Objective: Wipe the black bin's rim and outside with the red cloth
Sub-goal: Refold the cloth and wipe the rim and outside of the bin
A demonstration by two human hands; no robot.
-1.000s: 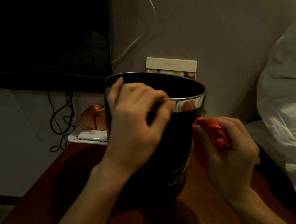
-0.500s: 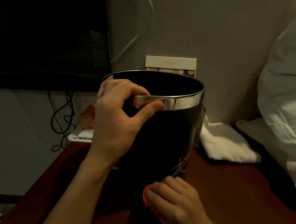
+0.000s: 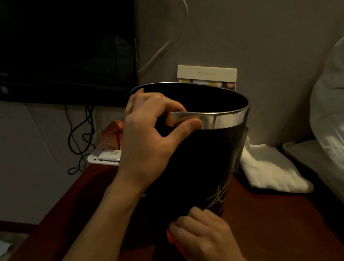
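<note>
A dark television screen [image 3: 51, 45] fills the upper left, mounted on a pale wall [image 3: 262, 27], with black cables [image 3: 79, 139] hanging below it and a white cable [image 3: 171, 42] curving down the wall beside its right edge. White bedding [image 3: 343, 126] bulges in from the right. A reddish-brown wooden table [image 3: 281, 229] spreads across the lower part of the view.

The black bin [image 3: 201, 161] stands near the middle of the table, leaning a little to the right, its mouth open to the camera. A shiny metal band [image 3: 222, 118] rings its top, and thin gold lines mark its lower wall. The left hand [image 3: 149, 141] grips the near-left part of the rim: fingers curl over the edge into the bin, and the thumb presses the outside of the metal band. The right hand [image 3: 204, 234] sits low against the bin's outer wall near its base, fingers curled round the red cloth [image 3: 174, 238]; only a small strip of the cloth shows at the left edge of the hand, and whether it touches the bin there is too dark to tell.

A folded white towel [image 3: 273, 169] lies on the table just to the right of the bin. Behind the bin, a cream card [image 3: 207, 74] leans against the wall. At the table's far left corner sits a white perforated tray [image 3: 102, 158] holding orange boxes [image 3: 111, 136].
</note>
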